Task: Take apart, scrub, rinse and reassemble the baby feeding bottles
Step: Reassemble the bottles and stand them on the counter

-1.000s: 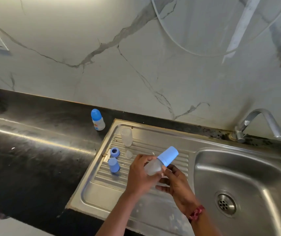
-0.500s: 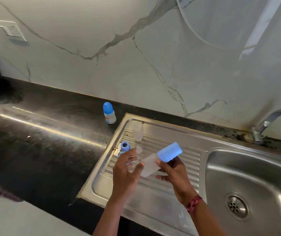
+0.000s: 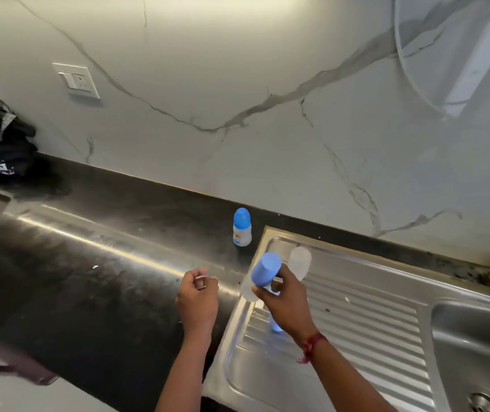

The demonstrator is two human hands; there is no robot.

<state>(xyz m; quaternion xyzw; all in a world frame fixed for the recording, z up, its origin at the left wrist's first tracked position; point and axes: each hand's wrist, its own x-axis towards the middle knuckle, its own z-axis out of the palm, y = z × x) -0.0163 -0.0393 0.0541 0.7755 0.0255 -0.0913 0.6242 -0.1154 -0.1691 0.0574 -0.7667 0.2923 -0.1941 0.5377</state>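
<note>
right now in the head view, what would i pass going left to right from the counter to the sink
dark cloth bundle → wall switch → left hand → standing capped bottle → right hand gripping the held bottle → sink basin

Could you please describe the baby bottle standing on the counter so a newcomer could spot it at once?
Find the steel drainboard; just beyond its far left corner, on the black counter by the marble wall, stands the small bottle. It alone stands off the steel, upright, with a domed blue cap and printed white body.
</note>
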